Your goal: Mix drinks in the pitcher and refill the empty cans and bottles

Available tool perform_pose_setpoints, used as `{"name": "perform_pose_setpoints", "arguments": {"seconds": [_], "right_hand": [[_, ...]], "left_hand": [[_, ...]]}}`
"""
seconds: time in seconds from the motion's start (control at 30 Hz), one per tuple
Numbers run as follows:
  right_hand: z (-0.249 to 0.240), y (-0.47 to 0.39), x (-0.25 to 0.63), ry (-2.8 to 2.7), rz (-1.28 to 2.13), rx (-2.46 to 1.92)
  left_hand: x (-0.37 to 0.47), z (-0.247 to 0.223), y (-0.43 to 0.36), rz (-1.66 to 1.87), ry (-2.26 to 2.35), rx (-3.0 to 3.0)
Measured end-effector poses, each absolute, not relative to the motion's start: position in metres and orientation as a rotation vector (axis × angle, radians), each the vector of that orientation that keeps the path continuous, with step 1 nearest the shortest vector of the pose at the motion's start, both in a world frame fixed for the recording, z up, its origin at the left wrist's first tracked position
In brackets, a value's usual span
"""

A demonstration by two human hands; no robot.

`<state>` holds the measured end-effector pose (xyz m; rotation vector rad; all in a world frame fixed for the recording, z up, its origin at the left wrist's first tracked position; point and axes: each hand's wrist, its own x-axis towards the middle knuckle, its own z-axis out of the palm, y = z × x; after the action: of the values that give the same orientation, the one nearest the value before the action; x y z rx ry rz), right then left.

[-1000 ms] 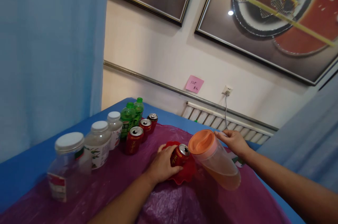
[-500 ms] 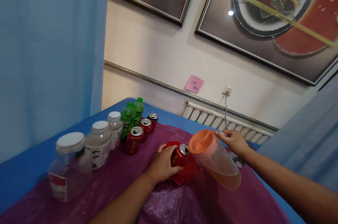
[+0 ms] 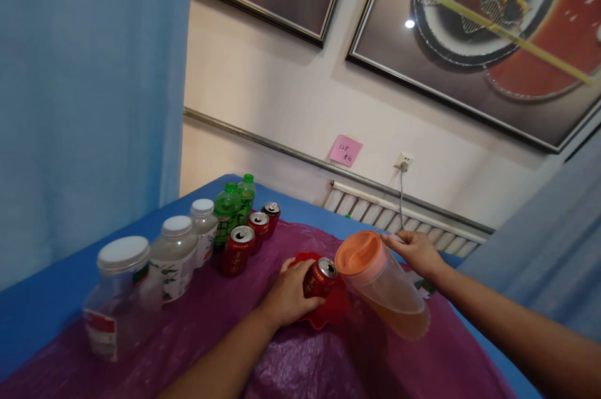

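My left hand (image 3: 292, 292) is wrapped round an opened red drink can (image 3: 319, 279), tilted a little to the right. Beneath the can lies a red dish with a wavy rim (image 3: 322, 319). My right hand (image 3: 417, 253) grips the handle of a clear plastic pitcher (image 3: 387, 289) with an orange lid. The pitcher leans left, its lid close beside the can's top, and brownish liquid lies low in it. Whether lid and can touch, I cannot tell. No stream of liquid shows between them.
Left of my hands stand several red cans (image 3: 238, 251), green bottles (image 3: 228, 214) and white-capped clear jars (image 3: 124, 299). Purple plastic sheeting (image 3: 300, 361) covers part of the blue table (image 3: 51, 274). A radiator (image 3: 366, 203) runs along the wall behind; blue curtains hang at both sides.
Almost nothing differs. Both hands keep their grip on the can and the pitcher, which hold nearly the same tilt; the view has shifted very slightly.
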<state>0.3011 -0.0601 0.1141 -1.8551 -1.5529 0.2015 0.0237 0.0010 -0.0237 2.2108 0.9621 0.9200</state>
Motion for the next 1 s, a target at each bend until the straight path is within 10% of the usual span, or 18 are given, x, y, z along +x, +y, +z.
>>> {"name": "perform_pose_setpoints", "arguments": {"seconds": [1.0], "right_hand": [[0.1156, -0.0661, 0.2956, -1.534, 0.253, -1.875]], "left_hand": [[0.0227, -0.0198, -0.0001, 0.869, 0.967, 2.212]]}}
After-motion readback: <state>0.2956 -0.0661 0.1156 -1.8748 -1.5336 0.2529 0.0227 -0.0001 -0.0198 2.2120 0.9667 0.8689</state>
